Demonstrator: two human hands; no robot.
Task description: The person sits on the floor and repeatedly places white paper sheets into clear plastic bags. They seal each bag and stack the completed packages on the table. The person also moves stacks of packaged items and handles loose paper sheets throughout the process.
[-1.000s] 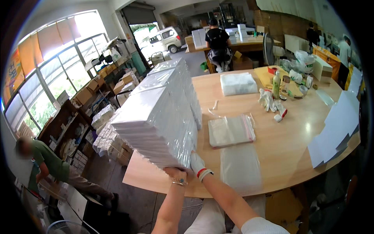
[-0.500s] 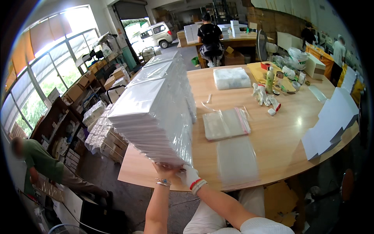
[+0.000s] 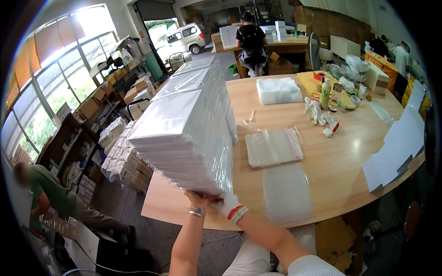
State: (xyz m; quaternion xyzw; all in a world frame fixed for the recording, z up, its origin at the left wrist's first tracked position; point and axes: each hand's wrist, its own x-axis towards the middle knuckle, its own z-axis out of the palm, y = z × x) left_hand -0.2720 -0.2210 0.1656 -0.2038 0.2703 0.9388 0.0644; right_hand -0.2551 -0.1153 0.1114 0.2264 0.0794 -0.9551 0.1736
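Observation:
A tall stack of flat white packs in clear plastic wrap stands at the table's left side, with more wrapped stacks behind it. At its near lower edge, my bare left hand is closed on the bottom of the stack, its fingertips partly hidden under it. My right hand, in a white glove, is closed at the same bottom edge by the near right corner, almost touching the left. Right of the stack lies a pile of clear plastic bags. Nearer to me is another flat clear bag sheet.
A white wrapped bundle, work gloves, a spray bottle and tape rolls lie farther back. Folded white card stands at the table's right. A fan is behind. A person in green works at the left.
The view has shifted slightly, so the table things appear farther right. Both my hands stay at the stack's bottom edge. The person in green at the left has moved an arm.

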